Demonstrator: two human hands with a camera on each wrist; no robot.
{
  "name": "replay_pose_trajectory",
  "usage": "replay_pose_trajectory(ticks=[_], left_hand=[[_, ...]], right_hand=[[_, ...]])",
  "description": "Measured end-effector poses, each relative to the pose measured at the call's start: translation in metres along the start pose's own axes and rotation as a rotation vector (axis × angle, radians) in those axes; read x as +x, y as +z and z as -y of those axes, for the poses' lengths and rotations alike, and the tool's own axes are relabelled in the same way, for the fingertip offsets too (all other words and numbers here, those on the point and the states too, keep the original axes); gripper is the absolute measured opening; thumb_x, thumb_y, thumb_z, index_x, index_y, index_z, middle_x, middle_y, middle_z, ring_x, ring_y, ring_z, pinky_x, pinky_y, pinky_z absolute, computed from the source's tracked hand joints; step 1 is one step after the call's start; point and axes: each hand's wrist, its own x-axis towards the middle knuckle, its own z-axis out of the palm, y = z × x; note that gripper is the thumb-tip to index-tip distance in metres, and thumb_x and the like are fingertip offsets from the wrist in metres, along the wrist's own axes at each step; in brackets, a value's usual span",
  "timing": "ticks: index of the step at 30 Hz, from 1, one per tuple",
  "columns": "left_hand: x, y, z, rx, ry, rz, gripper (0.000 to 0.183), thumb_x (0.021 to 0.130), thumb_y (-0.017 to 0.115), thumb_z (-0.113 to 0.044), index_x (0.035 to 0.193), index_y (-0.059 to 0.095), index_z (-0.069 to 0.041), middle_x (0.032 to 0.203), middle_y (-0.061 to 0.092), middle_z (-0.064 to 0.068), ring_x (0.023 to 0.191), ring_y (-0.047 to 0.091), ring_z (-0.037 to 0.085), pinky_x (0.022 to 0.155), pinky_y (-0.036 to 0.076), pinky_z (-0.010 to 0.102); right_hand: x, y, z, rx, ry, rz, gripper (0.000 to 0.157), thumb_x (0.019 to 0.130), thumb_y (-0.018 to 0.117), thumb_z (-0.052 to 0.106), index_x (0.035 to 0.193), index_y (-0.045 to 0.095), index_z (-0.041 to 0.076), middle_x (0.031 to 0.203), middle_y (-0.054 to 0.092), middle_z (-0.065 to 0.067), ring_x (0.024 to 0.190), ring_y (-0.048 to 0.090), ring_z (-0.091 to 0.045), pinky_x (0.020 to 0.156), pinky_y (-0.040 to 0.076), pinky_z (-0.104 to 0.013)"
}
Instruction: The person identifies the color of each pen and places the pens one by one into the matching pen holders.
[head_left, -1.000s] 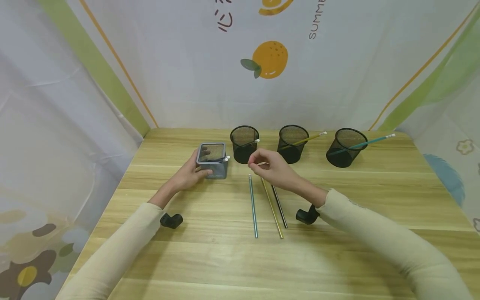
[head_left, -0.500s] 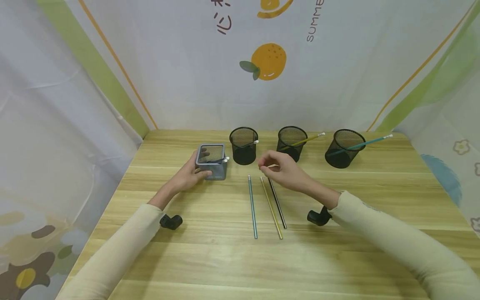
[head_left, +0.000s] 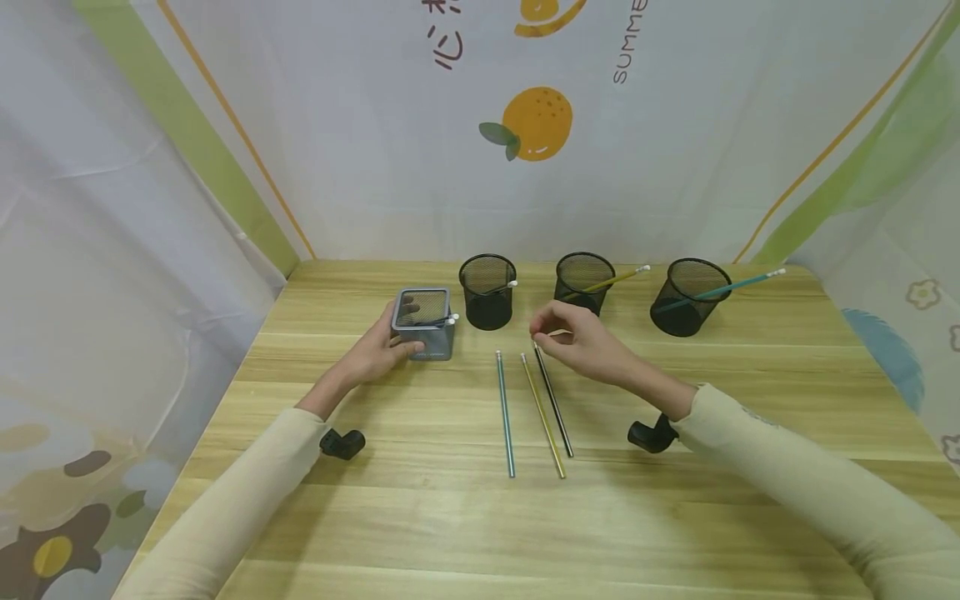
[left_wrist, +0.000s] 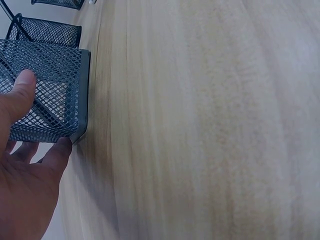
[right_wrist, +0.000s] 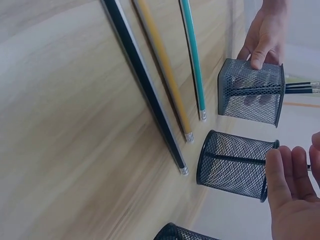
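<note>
My left hand (head_left: 367, 350) grips a square grey mesh pencil holder (head_left: 433, 343), thumb on the near side and fingers around the far side. Two dark pencils (right_wrist: 300, 88) stick out of its mouth, their white erasers showing. My right hand (head_left: 583, 340) hovers with bent fingers over the eraser end of a black pencil (head_left: 552, 404) lying on the table. In the right wrist view, its fingers (right_wrist: 295, 172) stand apart from that pencil with nothing between them. Left of the black pencil lie a yellow pencil (head_left: 542, 417) and a teal pencil (head_left: 506, 417), roughly side by side.
Along the back stand three round black mesh cups: one (head_left: 488, 310) with a dark pencil, one (head_left: 577, 287) behind my right hand with a yellow pencil, and one (head_left: 675, 318) at the right with a teal pencil. A printed curtain (head_left: 375, 167) hangs behind the wooden table (head_left: 420, 533).
My right hand has moved rightward from above the teal and yellow pencils to the black pencil's eraser end. My left hand stays on the square holder.
</note>
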Motion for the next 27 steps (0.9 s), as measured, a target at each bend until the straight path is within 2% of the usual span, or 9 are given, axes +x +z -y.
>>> replay_pose_trajectory(ticks=[7,14,22,27], left_hand=[[0.0,0.0,-0.002,-0.005,-0.001,-0.002,0.078,0.099,0.062,0.004,0.158,0.013,0.002,0.157,0.027,0.03,0.142,0.03,0.05,0.117,0.025,0.058],[0.0,0.0,-0.001,-0.003,-0.008,0.0,0.078,0.099,0.062,0.004,0.158,0.013,0.001,0.157,0.027,0.029,0.142,0.03,0.048,0.117,0.026,0.057],[0.0,0.0,0.001,-0.002,0.005,-0.002,0.078,0.099,0.062,0.004,0.159,0.012,0.001,0.157,0.026,0.03,0.142,0.031,0.049,0.116,0.027,0.057],[0.0,0.0,0.001,0.0,0.009,-0.003,0.078,0.099,0.062,0.004,0.159,0.012,0.001,0.157,0.027,0.03,0.142,0.031,0.049,0.116,0.028,0.057]], right_hand=[[-0.005,-0.007,-0.003,-0.032,0.019,0.012,0.01,0.098,0.063,-0.003,0.108,0.061,-0.005,0.109,0.062,-0.02,0.104,0.064,-0.027,0.087,0.059,-0.033],[-0.011,-0.013,-0.008,-0.071,0.064,0.017,0.011,0.099,0.064,0.0,0.11,0.061,0.0,0.112,0.062,-0.017,0.104,0.064,-0.025,0.087,0.058,-0.033],[-0.02,-0.019,-0.012,-0.067,0.105,0.04,0.016,0.099,0.064,0.0,0.114,0.058,-0.003,0.115,0.059,-0.024,0.106,0.064,-0.029,0.088,0.058,-0.035],[-0.024,-0.021,-0.015,-0.106,0.139,0.058,0.019,0.099,0.065,0.001,0.115,0.058,-0.005,0.115,0.06,-0.023,0.104,0.065,-0.03,0.086,0.059,-0.034]])
